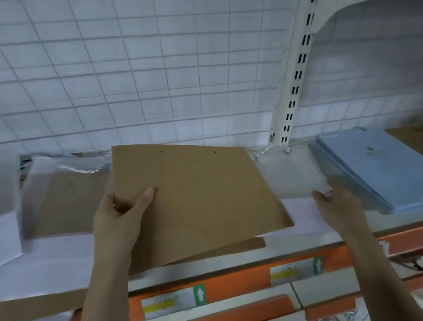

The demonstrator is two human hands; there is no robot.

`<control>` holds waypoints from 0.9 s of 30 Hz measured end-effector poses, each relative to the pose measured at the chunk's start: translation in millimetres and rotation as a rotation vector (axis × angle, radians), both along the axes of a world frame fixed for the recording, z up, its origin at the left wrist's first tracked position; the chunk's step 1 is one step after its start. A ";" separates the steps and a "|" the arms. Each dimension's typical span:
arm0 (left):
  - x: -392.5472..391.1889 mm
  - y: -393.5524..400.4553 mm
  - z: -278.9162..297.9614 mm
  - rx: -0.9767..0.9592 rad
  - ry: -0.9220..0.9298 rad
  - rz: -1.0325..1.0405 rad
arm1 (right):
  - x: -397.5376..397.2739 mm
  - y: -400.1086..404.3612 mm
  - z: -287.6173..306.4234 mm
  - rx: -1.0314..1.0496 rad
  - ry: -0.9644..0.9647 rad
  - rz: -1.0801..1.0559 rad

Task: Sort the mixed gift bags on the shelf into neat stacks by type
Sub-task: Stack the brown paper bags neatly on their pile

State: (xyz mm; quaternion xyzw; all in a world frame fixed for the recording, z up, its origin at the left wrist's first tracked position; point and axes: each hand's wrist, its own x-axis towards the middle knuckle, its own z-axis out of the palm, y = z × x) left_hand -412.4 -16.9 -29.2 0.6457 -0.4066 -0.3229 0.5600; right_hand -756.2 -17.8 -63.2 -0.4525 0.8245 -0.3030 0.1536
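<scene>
- Running across the whole back of the scene, the white wire grid panel (145, 63) stands behind the shelf (314, 238), with a slotted white upright (297, 76) rising at right.
- Big brown kraft bag (201, 199) sits front and centre, flat and tilted, its near corner jutting out past the shelf's front edge, two small holes near its top edge.
- Left hand (119, 219) has that brown bag by its left edge, thumb pressed on the top face, fingers curled underneath, a firm pinch.
- Another brown sheet (225, 248) peeks out from under the held bag, lying flat on the shelf.
- Over on the right, a neat stack of light blue bags (385, 170) lies flat, just beside the right hand.
- Between the brown bag and the blue stack, a translucent white bag (290, 171) with twisted cord handles lies flat against the back.
- Right hand (337, 205) reaches to that bag's near right corner, fingertips at its edge; blur hides whether they actually grip it, so I cannot tell.
- Left of centre, a second translucent bag (63, 199) with a white rope handle covers a brown one.
- Along the front, the orange price rail (241, 283) carries labels with green arrow tags (199, 294).
- Bare shelf shows only in a narrow strip along the front edge, near the right wrist.
</scene>
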 end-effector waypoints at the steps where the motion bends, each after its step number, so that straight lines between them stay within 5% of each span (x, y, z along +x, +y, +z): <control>1: 1.2 -1.7 -0.3 0.004 0.002 0.001 | -2.5 -4.8 -1.5 0.024 0.011 0.005; 14: 8.8 -11.9 4.0 0.028 -0.003 -0.045 | -16.2 -20.9 -14.1 0.100 0.287 -0.043; 27: -83.7 3.5 13.1 0.029 0.063 -0.003 | -68.0 -22.9 -11.0 -0.119 0.134 0.194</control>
